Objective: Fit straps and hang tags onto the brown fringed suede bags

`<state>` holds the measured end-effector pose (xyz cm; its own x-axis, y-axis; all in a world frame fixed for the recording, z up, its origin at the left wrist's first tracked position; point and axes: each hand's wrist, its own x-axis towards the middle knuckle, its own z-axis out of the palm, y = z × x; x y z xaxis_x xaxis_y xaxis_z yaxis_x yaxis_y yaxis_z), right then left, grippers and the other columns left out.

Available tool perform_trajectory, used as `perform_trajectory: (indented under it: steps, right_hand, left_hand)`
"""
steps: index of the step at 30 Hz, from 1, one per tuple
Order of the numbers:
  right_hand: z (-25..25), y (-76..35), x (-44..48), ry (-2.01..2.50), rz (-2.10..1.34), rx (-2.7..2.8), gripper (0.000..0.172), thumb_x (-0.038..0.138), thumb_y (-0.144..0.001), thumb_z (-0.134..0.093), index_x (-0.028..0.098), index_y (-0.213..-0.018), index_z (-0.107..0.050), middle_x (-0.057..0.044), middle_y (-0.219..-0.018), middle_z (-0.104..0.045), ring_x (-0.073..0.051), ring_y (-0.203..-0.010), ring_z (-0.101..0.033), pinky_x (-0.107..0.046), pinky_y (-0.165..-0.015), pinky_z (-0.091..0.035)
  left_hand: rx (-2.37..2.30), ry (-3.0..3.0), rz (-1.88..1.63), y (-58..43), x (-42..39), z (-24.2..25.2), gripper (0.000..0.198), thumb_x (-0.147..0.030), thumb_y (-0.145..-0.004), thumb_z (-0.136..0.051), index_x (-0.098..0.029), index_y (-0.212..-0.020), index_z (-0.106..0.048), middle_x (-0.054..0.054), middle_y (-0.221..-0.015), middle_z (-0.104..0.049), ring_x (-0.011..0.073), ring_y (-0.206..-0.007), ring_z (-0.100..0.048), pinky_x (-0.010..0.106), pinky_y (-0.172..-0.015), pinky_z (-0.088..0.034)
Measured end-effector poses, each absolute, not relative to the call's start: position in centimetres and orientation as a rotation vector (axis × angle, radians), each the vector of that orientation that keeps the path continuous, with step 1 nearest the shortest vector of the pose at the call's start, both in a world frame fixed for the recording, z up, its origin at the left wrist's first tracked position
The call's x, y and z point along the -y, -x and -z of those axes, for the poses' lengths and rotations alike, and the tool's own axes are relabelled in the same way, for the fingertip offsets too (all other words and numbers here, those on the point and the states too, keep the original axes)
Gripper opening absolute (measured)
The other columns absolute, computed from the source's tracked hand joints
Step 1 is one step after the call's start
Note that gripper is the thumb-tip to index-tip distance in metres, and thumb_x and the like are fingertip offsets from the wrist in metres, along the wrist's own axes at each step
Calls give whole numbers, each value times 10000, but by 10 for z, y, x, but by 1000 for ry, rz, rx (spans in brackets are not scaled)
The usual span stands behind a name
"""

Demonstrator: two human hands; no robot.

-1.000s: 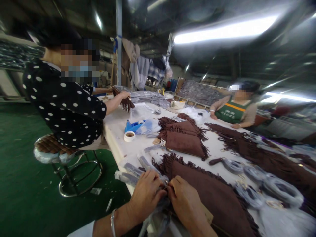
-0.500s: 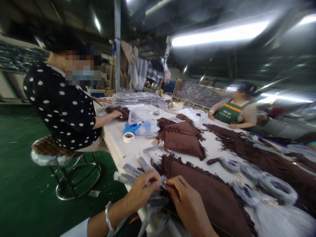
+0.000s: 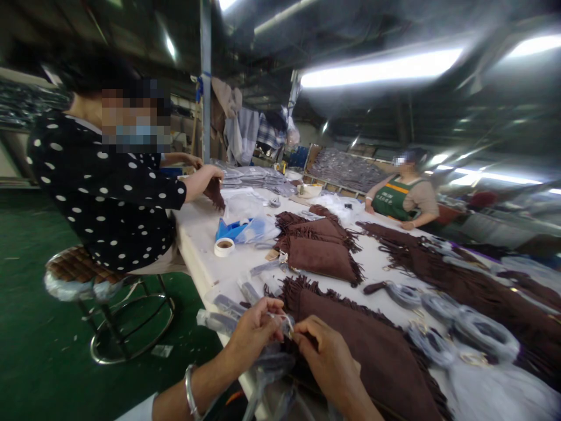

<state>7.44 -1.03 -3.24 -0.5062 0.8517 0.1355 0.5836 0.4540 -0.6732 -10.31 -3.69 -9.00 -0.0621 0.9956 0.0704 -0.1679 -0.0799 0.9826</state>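
My left hand [image 3: 254, 328], with a silver bangle at the wrist, pinches clear plastic wrap [image 3: 286, 320] between thumb and fingertips. Close against it, my right hand [image 3: 326, 354] is closed on a small gold-coloured metal clasp [image 3: 291, 334] at the edge of that plastic; the fingers partly cover it. Both hands are over the near corner of a large brown fringed bag [image 3: 372, 345] that lies flat on the table. Plastic-wrapped grey straps [image 3: 274, 362] hang below my hands, and more wrapped strips [image 3: 228, 305] lie beside my left hand.
On the white table [image 3: 199, 257] are smaller brown fringed bags [image 3: 322, 257], a tape roll [image 3: 224, 247], a blue tape dispenser [image 3: 234, 229] and coiled wrapped straps [image 3: 486, 333]. A co-worker [image 3: 105, 193] sits at the left; another, in a green apron [image 3: 394, 199], is across the table.
My fingertips have shifted slightly around the clasp, and the view has turned a little. The co-worker at the left has lifted a brown fringed piece off the table.
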Motion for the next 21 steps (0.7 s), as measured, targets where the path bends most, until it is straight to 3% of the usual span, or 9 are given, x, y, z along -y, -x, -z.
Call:
perform_trajectory:
  steps: [3,5,8,11,18,21]
  right_hand:
    - [33,-75,9,1182,-820,2239,183,164,-869,-511,224,-789,-663,24,-809,-637,-143,-760,-611,-236,-680,-391]
    - [33,-75,8,1174,-838,2233,180,167,-867,-515,225,-799,-672,23,-823,-648,-144,-776,-616,-236,-690,-395]
    - [34,-76,6,1185,-839,2231,172,193,-869,-532,224,-781,-677,27,-795,-645,-140,-746,-611,-235,-673,-392]
    - [33,-76,6,1203,-832,2242,181,228,-874,-544,223,-755,-679,30,-764,-634,-137,-721,-606,-235,-653,-388]
    - [31,-75,7,1199,-782,2291,212,145,-851,-501,224,-778,-683,19,-805,-656,-142,-766,-625,-236,-690,-402]
    - [33,-72,8,1245,-673,2296,187,134,-851,-499,218,-778,-649,12,-804,-640,-146,-750,-616,-241,-685,-405]
  left_hand:
    - [-1048,-1178,-1272,100,38,94,423,-174,-713,-685,-178,-1121,-575,-20,-751,-643,122,-606,-588,214,-577,-424]
    - [-1042,-1207,-1256,97,37,92,342,-143,-680,-690,-170,-1013,-617,-37,-682,-623,116,-583,-571,203,-560,-411]
    - [-1043,-1159,-1294,92,33,89,148,-217,-713,-683,-154,-834,-626,-27,-650,-616,107,-533,-554,201,-518,-381]
    - [-1095,-1101,-1298,89,30,87,146,-282,-731,-672,-153,-750,-606,-31,-554,-583,107,-471,-526,198,-469,-329]
    - [-1235,-1267,-1265,94,35,83,114,-265,-801,-585,-161,-770,-622,-29,-511,-574,111,-463,-502,206,-489,-341]
    - [-1177,-1236,-1245,99,37,83,127,-280,-764,-630,-155,-781,-616,-28,-547,-567,104,-483,-495,196,-478,-327]
